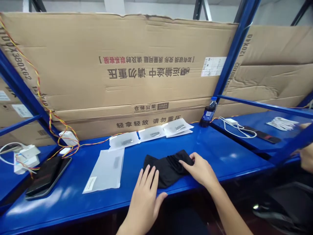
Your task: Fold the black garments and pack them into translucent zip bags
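Note:
A black piece of folded cloth (168, 169) lies bunched near the front edge of the blue shelf; its exact kind is not clear. My left hand (146, 195) rests with fingers stretched out over the cloth's near left corner, thumb apart. At the right end, my right hand (200, 168) pinches the gathered fabric between thumb and fingers. Left of the cloth lies a flat translucent plastic bag (105, 173) with a white label. Behind it several similar bags, such as this one (124, 140), sit in a row along the cardboard.
Two dark flat devices (46, 178) are stacked at left beside white chargers (26, 158) and a yellow-red cable (37, 78). A dark drink bottle (208, 112) stands at the back right. Blue posts (234, 52) frame the shelf. Another person's arm (306, 156) shows at far right.

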A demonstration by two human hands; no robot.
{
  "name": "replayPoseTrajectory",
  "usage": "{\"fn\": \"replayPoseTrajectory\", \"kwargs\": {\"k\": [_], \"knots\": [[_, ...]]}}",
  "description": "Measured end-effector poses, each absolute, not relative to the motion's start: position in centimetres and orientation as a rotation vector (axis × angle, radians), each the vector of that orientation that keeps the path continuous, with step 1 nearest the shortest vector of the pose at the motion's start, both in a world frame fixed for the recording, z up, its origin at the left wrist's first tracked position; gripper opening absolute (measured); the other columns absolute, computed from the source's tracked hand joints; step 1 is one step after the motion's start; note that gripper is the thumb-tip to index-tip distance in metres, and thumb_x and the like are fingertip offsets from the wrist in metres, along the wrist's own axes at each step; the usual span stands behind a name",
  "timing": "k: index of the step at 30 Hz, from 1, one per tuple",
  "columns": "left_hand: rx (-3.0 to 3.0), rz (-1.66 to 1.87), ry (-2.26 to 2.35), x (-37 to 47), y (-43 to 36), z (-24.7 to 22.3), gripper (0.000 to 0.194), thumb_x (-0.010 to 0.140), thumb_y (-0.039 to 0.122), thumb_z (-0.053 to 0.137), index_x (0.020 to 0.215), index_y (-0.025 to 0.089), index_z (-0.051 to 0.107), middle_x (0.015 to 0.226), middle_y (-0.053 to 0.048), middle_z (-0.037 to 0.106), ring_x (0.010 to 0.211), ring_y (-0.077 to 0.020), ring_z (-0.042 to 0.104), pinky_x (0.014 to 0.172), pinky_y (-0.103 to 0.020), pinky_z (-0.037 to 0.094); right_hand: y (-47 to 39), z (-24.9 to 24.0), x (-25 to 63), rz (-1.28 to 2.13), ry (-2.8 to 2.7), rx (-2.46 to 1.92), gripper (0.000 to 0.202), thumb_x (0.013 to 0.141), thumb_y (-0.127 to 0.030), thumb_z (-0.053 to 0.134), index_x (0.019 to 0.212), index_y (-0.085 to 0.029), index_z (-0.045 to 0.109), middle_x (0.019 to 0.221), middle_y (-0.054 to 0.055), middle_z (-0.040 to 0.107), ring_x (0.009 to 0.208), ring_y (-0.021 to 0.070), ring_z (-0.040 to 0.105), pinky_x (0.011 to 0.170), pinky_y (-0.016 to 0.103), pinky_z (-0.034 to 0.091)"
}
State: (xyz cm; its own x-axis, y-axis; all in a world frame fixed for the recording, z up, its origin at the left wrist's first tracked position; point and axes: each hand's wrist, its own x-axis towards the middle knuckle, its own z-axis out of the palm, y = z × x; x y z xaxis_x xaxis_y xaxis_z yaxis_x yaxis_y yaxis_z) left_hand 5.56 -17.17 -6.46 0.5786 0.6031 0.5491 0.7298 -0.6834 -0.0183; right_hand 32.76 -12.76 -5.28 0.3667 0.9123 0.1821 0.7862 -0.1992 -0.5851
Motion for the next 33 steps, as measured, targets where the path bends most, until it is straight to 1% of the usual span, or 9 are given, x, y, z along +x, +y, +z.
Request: {"fn": "replayPoseTrajectory", "kwargs": {"k": [5, 9, 11, 15, 20, 23, 27, 31, 33], "knots": [[-2.564, -0.881, -1.15, 5.9, -17.3, -6.3, 0.049, 0.108, 0.039, 0.051, 0.149, 0.014, 0.058, 0.145, -0.017, 0.068, 0.137, -0.0355, 0.062, 0.11, -0.055, 0.057, -11.9, -2.4, 31.3, 0.127, -1.284, -1.804, 0.024, 0.082, -0.034, 0.068, 0.103, -0.023, 0.063, 0.097, 0.006, 0.073, 0.089, 0.0277, 0.07, 0.075, 0.038, 0.051], [-2.584, -0.953, -1.221, 6.3, -16.9, -6.8, 0.045, 0.103, 0.015, 0.044, 0.144, 0.015, 0.064, 0.138, -0.014, 0.073, 0.13, -0.0333, 0.068, 0.107, -0.055, 0.06, -13.5, -2.4, 26.0, -0.205, -1.461, -1.437, 0.023, 0.095, -0.022, 0.057, 0.117, -0.02, 0.067, 0.108, 0.012, 0.073, 0.103, 0.0293, 0.068, 0.088, 0.044, 0.055], [-2.586, -1.027, -1.303, 6.2, -16.8, -7.3, 0.053, 0.1, 0.007, 0.039, 0.147, 0.015, 0.061, 0.141, -0.013, 0.071, 0.132, -0.0294, 0.068, 0.107, -0.049, 0.061, -15.0, -3.5, 22.8, -0.3, -1.699, -1.29, 0.029, 0.1, -0.016, 0.052, 0.125, -0.019, 0.067, 0.111, 0.013, 0.074, 0.099, 0.0284, 0.068, 0.083, 0.043, 0.056], [-2.478, -1.224, -1.542, 5.3, -17.1, -8.1, 0.052, 0.103, 0.01, 0.036, 0.15, 0.015, 0.058, 0.147, -0.014, 0.066, 0.133, -0.0255, 0.067, 0.105, -0.042, 0.063, -17.2, -5.2, 19.3, -0.198, -1.942, -1.133, 0.038, 0.101, -0.009, 0.048, 0.135, -0.015, 0.064, 0.115, 0.015, 0.076, 0.101, 0.0288, 0.071, 0.08, 0.043, 0.061], [-2.287, -1.242, -1.646, 2.8, -16.2, -6.4, 0.042, 0.107, 0.024, 0.04, 0.136, 0.017, 0.069, 0.134, -0.012, 0.074, 0.13, -0.0286, 0.067, 0.107, -0.047, 0.06, -16.9, -4.3, 21.2, -0.062, -1.826, -0.989, 0.035, 0.103, -0.01, 0.054, 0.135, -0.02, 0.063, 0.116, 0.01, 0.077, 0.109, 0.0233, 0.071, 0.093, 0.039, 0.062], [-2.122, -0.97, -1.802, 1.0, -14.1, -3.8, 0.038, 0.105, 0.032, 0.048, 0.125, 0.014, 0.074, 0.129, -0.016, 0.075, 0.127, -0.0338, 0.067, 0.111, -0.051, 0.054, -16.3, -4.2, 22.6, -0.195, -1.829, -1.103, 0.042, 0.102, -0.021, 0.061, 0.144, -0.019, 0.058, 0.13, 0.013, 0.074, 0.128, 0.031, 0.065, 0.103, 0.051, 0.058], [-1.923, -0.27, -2.214, -0.6, -11.5, -0.7, 0.049, 0.105, 0.039, 0.053, 0.135, 0.003, 0.067, 0.136, -0.028, 0.067, 0.127, -0.0436, 0.065, 0.105, -0.055, 0.055, -16.1, -5.2, 22.6, -0.128, -2.123, -1.204, 0.089, 0.094, -0.05, 0.073, 0.165, -0.015, 0.034, 0.165, 0.018, 0.046, 0.155, 0.0424, 0.037, 0.122, 0.07, 0.037], [-1.988, 0.0, -2.282, -0.9, -11.4, 0.6, 0.042, 0.107, 0.022, 0.041, 0.137, 0.008, 0.068, 0.127, -0.025, 0.073, 0.113, -0.0378, 0.075, 0.094, -0.047, 0.06, -16.4, -5.8, 22.5, 0.023, -2.221, -1.234, 0.11, 0.079, -0.064, 0.083, 0.164, -0.011, 0.038, 0.162, 0.021, 0.048, 0.154, 0.0444, 0.038, 0.126, 0.072, 0.028], [-2.056, -0.036, -2.24, -1.2, -12.1, 0.4, 0.045, 0.104, 0.013, 0.04, 0.136, 0.01, 0.07, 0.114, -0.022, 0.078, 0.1, -0.0354, 0.079, 0.087, -0.044, 0.062, -16.7, -6.0, 23.0, 0.056, -2.253, -1.196, 0.112, 0.075, -0.061, 0.087, 0.163, -0.01, 0.04, 0.161, 0.021, 0.051, 0.153, 0.0442, 0.039, 0.127, 0.072, 0.026]]}}
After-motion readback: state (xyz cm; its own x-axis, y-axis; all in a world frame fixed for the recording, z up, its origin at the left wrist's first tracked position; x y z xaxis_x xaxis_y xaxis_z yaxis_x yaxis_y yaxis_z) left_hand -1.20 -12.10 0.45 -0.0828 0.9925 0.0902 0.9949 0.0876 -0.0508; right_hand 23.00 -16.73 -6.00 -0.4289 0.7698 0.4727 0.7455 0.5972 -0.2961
